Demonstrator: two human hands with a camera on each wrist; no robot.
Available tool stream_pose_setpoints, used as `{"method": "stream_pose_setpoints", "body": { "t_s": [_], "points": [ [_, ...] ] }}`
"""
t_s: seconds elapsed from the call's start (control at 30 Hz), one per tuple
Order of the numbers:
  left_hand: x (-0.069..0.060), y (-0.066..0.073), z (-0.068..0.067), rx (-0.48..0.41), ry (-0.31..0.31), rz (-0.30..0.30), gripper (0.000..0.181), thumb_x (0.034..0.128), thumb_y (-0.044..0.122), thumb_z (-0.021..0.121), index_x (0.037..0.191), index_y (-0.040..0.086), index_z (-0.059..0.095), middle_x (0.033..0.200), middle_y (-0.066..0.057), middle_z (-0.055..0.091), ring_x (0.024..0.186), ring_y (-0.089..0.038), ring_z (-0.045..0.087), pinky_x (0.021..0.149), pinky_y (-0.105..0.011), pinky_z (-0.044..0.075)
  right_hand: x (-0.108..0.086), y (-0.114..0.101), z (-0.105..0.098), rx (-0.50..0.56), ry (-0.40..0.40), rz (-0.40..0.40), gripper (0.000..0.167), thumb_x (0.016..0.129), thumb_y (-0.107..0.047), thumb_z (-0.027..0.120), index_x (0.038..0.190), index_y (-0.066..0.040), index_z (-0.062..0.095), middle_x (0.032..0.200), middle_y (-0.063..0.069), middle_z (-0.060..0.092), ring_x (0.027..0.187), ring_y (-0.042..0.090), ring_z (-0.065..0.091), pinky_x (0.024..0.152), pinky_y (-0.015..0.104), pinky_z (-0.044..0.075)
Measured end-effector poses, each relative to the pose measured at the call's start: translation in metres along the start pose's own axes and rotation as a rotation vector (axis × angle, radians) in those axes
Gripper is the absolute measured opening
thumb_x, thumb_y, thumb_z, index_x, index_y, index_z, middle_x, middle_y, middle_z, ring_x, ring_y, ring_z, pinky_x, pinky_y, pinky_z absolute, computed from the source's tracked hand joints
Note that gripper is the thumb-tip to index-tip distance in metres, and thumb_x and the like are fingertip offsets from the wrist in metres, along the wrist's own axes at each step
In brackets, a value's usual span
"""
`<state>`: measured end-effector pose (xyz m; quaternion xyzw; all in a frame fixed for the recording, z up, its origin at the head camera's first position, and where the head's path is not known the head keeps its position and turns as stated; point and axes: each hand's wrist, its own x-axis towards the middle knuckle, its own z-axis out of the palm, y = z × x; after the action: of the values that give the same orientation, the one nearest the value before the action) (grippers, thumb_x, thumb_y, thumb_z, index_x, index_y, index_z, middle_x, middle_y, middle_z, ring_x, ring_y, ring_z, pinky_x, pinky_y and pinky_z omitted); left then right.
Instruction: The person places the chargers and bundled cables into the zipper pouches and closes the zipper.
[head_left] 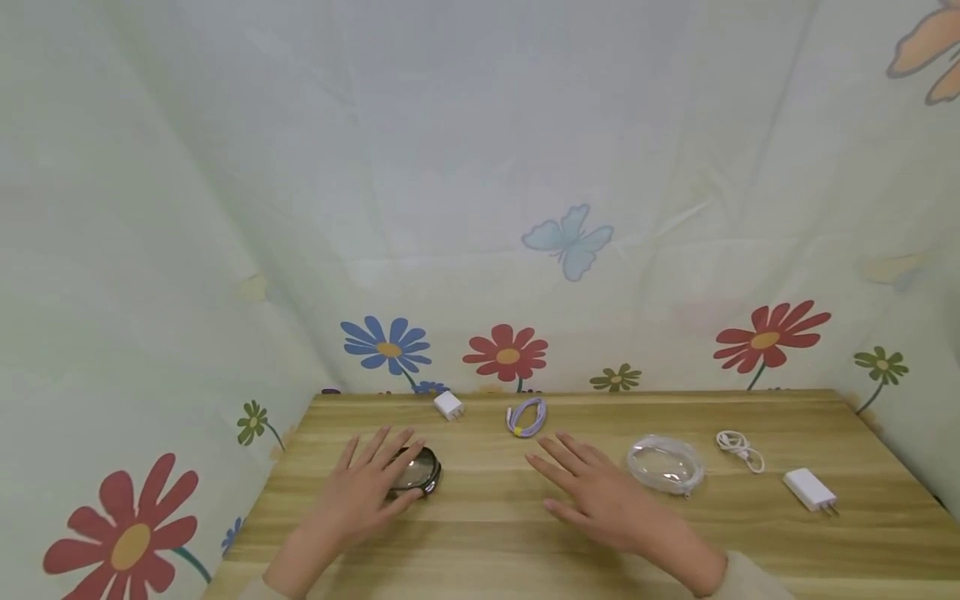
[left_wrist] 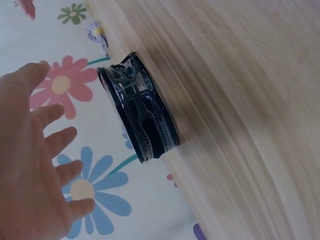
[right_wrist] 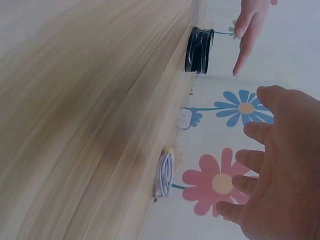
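a black-rimmed oval pouch (head_left: 422, 475) lies flat on the wood-grain table (head_left: 480, 533), left of centre and next to the left hand (head_left: 363, 487). its top is clear and glossy, with reflections across it; its side, seen from the left wrist, is a dark band with ribbed, zip-like lines between two shiny black rims. the left hand's fingers are spread, and the left wrist view shows a gap between hand and pouch. the right hand (head_left: 600, 498) is also spread, palm down and raised above the table, between a coiled lilac cable (right_wrist: 164, 175) and a clear oval pouch (head_left: 666, 464). the clear one has a see-through top and a pale, translucent edge. the lilac cable is looped into a ring and bound with a yellow tie (head_left: 518, 432). a small white plug adapter (head_left: 448, 405) lies near the back edge, its prongs showing. to the right are a bundled white cable (head_left: 741, 450) and a larger white plug adapter (head_left: 810, 489), its prongs towards the lower right.
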<state>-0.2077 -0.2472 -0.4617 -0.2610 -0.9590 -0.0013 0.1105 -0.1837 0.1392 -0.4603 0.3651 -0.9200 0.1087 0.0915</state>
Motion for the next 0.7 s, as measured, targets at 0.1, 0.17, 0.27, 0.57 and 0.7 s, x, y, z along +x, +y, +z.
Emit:
{"method": "stream_pose_setpoints", "body": {
  "t_s": [0.1, 0.17, 0.27, 0.57, 0.7],
  "points": [
    [0.0, -0.001, 0.0, 0.015, 0.009, -0.022, 0.067, 0.0978, 0.055, 0.06, 0.156, 0.027, 0.043, 0.161, -0.002, 0.04, 0.148, -0.038, 0.033, 0.115, -0.068, 0.025, 0.005, -0.003, 0.001, 0.001, -0.007, 0.001, 0.059, 0.106, -0.043, 0.051, 0.158, -0.019, 0.04, 0.165, 0.008, 0.03, 0.15, 0.036, 0.029, 0.116, 0.055, 0.034],
    [-0.001, -0.002, 0.0, 0.022, 0.005, -0.039, 0.066, 0.098, 0.055, 0.059, 0.156, 0.027, 0.044, 0.16, -0.003, 0.042, 0.147, -0.039, 0.035, 0.113, -0.069, 0.028, 0.009, -0.003, 0.003, 0.008, -0.019, 0.002, 0.059, 0.106, -0.044, 0.05, 0.158, -0.019, 0.039, 0.166, 0.008, 0.028, 0.151, 0.036, 0.028, 0.117, 0.055, 0.033],
    [0.0, -0.003, 0.002, 0.024, 0.001, -0.059, 0.065, 0.0976, 0.055, 0.06, 0.154, 0.026, 0.046, 0.158, -0.004, 0.044, 0.143, -0.041, 0.039, 0.108, -0.069, 0.034, 0.014, -0.004, 0.005, 0.023, -0.034, 0.001, 0.06, 0.106, -0.044, 0.049, 0.159, -0.019, 0.037, 0.167, 0.008, 0.026, 0.152, 0.036, 0.025, 0.118, 0.054, 0.031],
    [0.006, 0.0, 0.012, 0.042, -0.058, -0.162, 0.067, 0.0964, 0.063, 0.055, 0.152, 0.027, 0.049, 0.151, -0.005, 0.051, 0.129, -0.038, 0.051, 0.093, -0.063, 0.048, 0.03, -0.007, 0.011, 0.057, -0.022, -0.023, 0.059, 0.106, -0.04, 0.052, 0.158, -0.015, 0.04, 0.166, 0.012, 0.027, 0.151, 0.038, 0.026, 0.119, 0.054, 0.03],
    [0.007, 0.004, 0.016, 0.036, -0.094, -0.19, 0.067, 0.0954, 0.065, 0.055, 0.149, 0.025, 0.053, 0.145, -0.005, 0.055, 0.124, -0.038, 0.053, 0.087, -0.062, 0.049, 0.035, -0.01, 0.012, 0.072, -0.039, -0.019, 0.058, 0.106, -0.04, 0.05, 0.158, -0.015, 0.039, 0.164, 0.014, 0.03, 0.151, 0.039, 0.025, 0.119, 0.054, 0.028]
  ]
}}
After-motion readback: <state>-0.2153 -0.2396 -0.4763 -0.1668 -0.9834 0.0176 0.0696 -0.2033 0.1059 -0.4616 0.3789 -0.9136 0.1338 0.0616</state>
